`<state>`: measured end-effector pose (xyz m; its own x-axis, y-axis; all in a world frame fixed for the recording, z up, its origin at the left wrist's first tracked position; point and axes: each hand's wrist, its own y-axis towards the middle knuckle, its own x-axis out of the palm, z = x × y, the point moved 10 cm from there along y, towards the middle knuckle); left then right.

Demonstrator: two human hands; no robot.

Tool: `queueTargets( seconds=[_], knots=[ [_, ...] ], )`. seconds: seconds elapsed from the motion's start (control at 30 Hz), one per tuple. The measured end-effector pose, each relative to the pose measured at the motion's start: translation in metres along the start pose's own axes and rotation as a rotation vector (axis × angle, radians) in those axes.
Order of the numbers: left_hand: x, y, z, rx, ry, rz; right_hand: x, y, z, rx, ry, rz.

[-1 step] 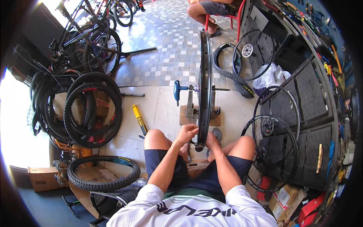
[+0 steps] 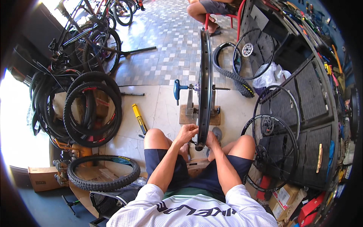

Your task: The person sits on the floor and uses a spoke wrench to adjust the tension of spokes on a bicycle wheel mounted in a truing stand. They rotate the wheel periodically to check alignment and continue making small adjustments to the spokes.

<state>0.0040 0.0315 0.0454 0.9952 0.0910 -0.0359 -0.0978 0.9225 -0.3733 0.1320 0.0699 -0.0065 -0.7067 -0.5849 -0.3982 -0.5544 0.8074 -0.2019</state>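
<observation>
The person sits low, with bare knees apart, and both forearms reach forward between them to a black bicycle rim. This wheel stands upright, edge-on to the camera, in a truing stand whose wooden base lies on the pale floor just in front of the knees. The left hand is closed on the lower part of the rim from the left side, fingers curled around something small at the spokes — what it is, I cannot tell. The right hand holds the same lower part from the right side, thumb pressed on the rim. So the two hands are close together, with only the rim between them.

A blue-handled tool stands out from the left of the stand. On the floor to the left lies a yellow tool, apart from the stand. Nearer to the person, on the left, a knobby tyre lies flat on cardboard, and behind it a bundle of tyres leans together.

On the right, two spoked wheels lean on a dark cabinet. Farther, a loose tyre curves on the tiled floor beside a white plastic bag. At the far left stand bicycles — and at the top edge are the legs of another person on a red chair.
</observation>
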Motion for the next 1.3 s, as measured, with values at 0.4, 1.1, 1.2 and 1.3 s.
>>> queueTargets(
  seconds=[0.4,1.1,1.2,1.3],
  knots=[
    [0.004,0.029,-0.004,0.137,0.187,0.003,-0.042,0.012,0.026,0.153,-0.031,0.325],
    [-0.012,0.096,-0.096,0.124,0.136,0.140,-0.030,0.012,0.042,0.309,0.010,0.245],
    [-0.004,0.094,-0.085,0.164,0.202,0.142,-0.034,0.009,0.054,0.334,-0.030,0.247],
    [-0.020,0.098,-0.100,0.186,0.205,0.159,-0.027,0.014,0.048,0.332,-0.020,0.243]
  ],
)
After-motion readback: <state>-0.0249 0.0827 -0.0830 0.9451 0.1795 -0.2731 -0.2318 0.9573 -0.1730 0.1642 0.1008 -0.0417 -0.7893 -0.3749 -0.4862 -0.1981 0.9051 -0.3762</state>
